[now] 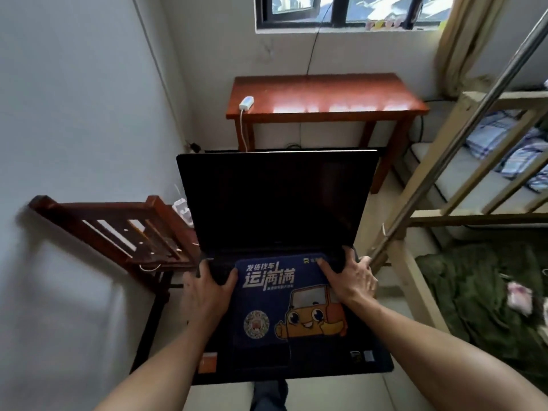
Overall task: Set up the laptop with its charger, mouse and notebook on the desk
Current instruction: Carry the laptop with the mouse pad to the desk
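Note:
I carry an open black laptop (pixel 275 203) in front of me, its dark screen tilted back. A blue mouse pad (pixel 284 304) with a cartoon truck lies on its keyboard. My left hand (pixel 204 289) grips the laptop's left edge, thumb on the pad's corner. My right hand (pixel 350 274) grips the right edge near the hinge, fingers curled over the pad's top corner. Ahead stands the reddish wooden desk (pixel 326 96) under the window, with a white charger (pixel 246 102) at its left end, its cord hanging down. Mouse and notebook are not visible.
A dark wooden chair (pixel 118 232) stands at my left against the wall, with a white power strip (pixel 181 207) behind it. A bunk bed frame (pixel 439 185) with a metal pole and folded bedding fills the right. A green blanket (pixel 480 292) lies lower right.

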A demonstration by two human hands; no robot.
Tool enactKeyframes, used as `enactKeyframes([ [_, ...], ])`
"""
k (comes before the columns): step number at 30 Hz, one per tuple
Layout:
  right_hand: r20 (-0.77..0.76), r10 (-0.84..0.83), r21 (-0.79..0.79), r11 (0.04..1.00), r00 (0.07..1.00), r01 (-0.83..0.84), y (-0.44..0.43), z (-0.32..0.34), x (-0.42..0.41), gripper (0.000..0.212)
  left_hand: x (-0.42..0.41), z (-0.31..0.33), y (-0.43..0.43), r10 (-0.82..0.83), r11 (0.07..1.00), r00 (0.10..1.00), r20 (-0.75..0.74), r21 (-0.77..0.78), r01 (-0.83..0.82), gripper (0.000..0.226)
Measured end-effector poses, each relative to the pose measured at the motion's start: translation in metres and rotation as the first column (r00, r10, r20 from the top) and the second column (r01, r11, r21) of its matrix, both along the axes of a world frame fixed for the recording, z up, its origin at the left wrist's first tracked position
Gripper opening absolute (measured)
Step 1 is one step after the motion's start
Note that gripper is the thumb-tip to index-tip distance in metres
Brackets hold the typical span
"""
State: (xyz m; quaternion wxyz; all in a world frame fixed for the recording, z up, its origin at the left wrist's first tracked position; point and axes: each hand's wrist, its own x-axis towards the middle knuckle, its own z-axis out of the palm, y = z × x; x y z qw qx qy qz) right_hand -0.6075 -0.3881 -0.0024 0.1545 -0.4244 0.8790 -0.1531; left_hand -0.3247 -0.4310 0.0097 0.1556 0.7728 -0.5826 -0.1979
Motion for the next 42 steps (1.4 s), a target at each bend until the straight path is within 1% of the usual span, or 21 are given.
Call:
enactKeyframes([
  [2, 0.012, -0.037, 0.002, 0.999, 0.999, 0.037, -0.037, 0.000, -0.014, 0.084, -0.016, -0.003, -0.047, -0.023, 1.000, 1.000, -0.010, -0.005, 0.023, 0.076],
  [5, 0.008, -0.092, 0.008, 0.996, 0.996, 0.092, -0.096, 0.005, -0.037, 0.082, -0.040, -0.002, -0.120, -0.061, 0.998, 0.998, 0.013, 0.001, 0.061, 0.076],
  [9, 0.048, -0.166, -0.038, 0.985, 0.985, 0.168, -0.184, 0.019, -0.071, 0.083, -0.078, 0.013, -0.230, -0.140, 0.990, 0.990, 0.025, -0.029, 0.141, 0.077],
  [10, 0.046, -0.160, -0.031, 0.986, 0.986, 0.161, -0.190, 0.021, -0.073, 0.084, -0.082, 0.016, -0.238, -0.140, 0.990, 0.990, 0.029, -0.029, 0.141, 0.077],
  [11, 0.055, -0.181, -0.031, 0.983, 0.982, 0.183, -0.213, 0.019, -0.087, 0.084, -0.097, 0.017, -0.268, -0.169, 0.985, 0.985, 0.034, -0.029, 0.170, 0.077],
  [14, 0.071, -0.215, -0.040, 0.975, 0.974, 0.218, -0.250, 0.013, -0.112, 0.085, -0.122, 0.016, -0.315, -0.197, 0.979, 0.980, 0.025, -0.038, 0.198, 0.077],
  [17, 0.065, -0.229, -0.056, 0.971, 0.971, 0.233, -0.318, 0.003, -0.155, 0.084, -0.165, 0.009, -0.387, -0.226, 0.972, 0.974, 0.031, -0.054, 0.227, 0.076],
  [20, 0.076, -0.226, -0.054, 0.972, 0.971, 0.231, -0.387, -0.007, -0.202, 0.082, -0.209, -0.002, -0.453, -0.225, 0.973, 0.974, 0.039, -0.051, 0.227, 0.076],
  [24, 0.113, -0.209, -0.052, 0.975, 0.971, 0.215, -0.466, -0.005, -0.253, 0.082, -0.256, -0.003, -0.524, -0.207, 0.977, 0.978, 0.029, -0.043, 0.208, 0.076],
  [26, 0.103, -0.186, -0.061, 0.979, 0.977, 0.193, -0.511, 0.004, -0.281, 0.082, -0.283, 0.003, -0.562, -0.165, 0.985, 0.986, 0.019, -0.041, 0.165, 0.075],
  [28, 0.083, -0.173, -0.039, 0.984, 0.981, 0.176, -0.552, 0.011, -0.303, 0.082, -0.305, 0.011, -0.596, -0.128, 0.991, 0.991, 0.028, -0.026, 0.129, 0.075],
  [35, 0.059, -0.150, -0.020, 0.988, 0.987, 0.152, -0.692, 0.011, -0.359, 0.088, -0.355, 0.009, -0.723, -0.081, 0.997, 0.997, 0.006, 0.018, 0.081, 0.077],
  [37, 0.042, -0.159, -0.024, 0.987, 0.986, 0.160, -0.738, 0.005, -0.373, 0.088, -0.371, 0.000, -0.771, -0.100, 0.995, 0.995, 0.007, 0.006, 0.100, 0.078],
  [38, 0.045, -0.161, -0.015, 0.987, 0.986, 0.161, -0.742, 0.005, -0.376, 0.089, -0.374, -0.001, -0.776, -0.095, 0.995, 0.995, -0.006, 0.019, 0.095, 0.078],
  [39, 0.043, -0.177, -0.026, 0.984, 0.983, 0.179, -0.783, 0.002, -0.386, 0.089, -0.386, -0.005, -0.822, -0.115, 0.993, 0.993, -0.018, 0.007, 0.115, 0.078],
  [42, 0.047, -0.199, -0.025, 0.979, 0.979, 0.200, -0.818, 0.007, -0.402, 0.087, -0.403, -0.005, -0.863, -0.123, 0.992, 0.992, -0.042, 0.018, 0.124, 0.077],
])
